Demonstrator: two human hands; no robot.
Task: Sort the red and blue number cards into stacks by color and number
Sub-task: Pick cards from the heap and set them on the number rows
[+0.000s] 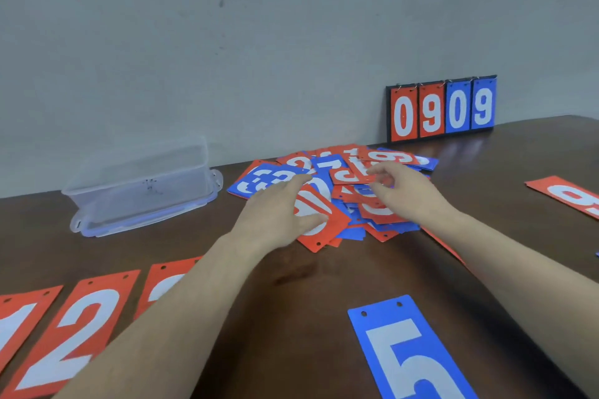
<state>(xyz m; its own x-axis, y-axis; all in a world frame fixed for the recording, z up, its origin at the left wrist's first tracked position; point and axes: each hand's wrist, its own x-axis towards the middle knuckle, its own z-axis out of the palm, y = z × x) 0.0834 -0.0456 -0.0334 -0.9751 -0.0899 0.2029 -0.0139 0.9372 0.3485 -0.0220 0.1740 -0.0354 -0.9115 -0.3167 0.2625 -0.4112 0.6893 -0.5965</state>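
Hidden: Your left forearm covers most of the third red card [168, 282] at lower left, so its digit is unreadable; the red 1 card [19, 324] and blue 5 card [411, 353] run off the bottom edge, and a red card [567, 196] at right is cut by the frame.
Pile: Flat, thin red and blue number cards [340, 191] with white numerals and punched holes lie jumbled at centre frame on the dark, glossy wooden table [308, 285]; many digits are overlapped or blurred.
Left hand: Your left hand [275, 214] lies on the pile's left side, fingers extended, thumb pressing a tilted red card [319, 227].
Right hand: Your right hand [402, 191] pinches a red card showing a 5 [351, 175] between thumb and curled fingers at the pile's top.
Sorted row: A red 2 card [81, 334] lies flat at lower left, beside the 1.
Background: A clear, lidded plastic box [142, 185] stands left of the pile; a ring-bound scoreboard [442, 108] reading 0909 leans upright against the grey wall.
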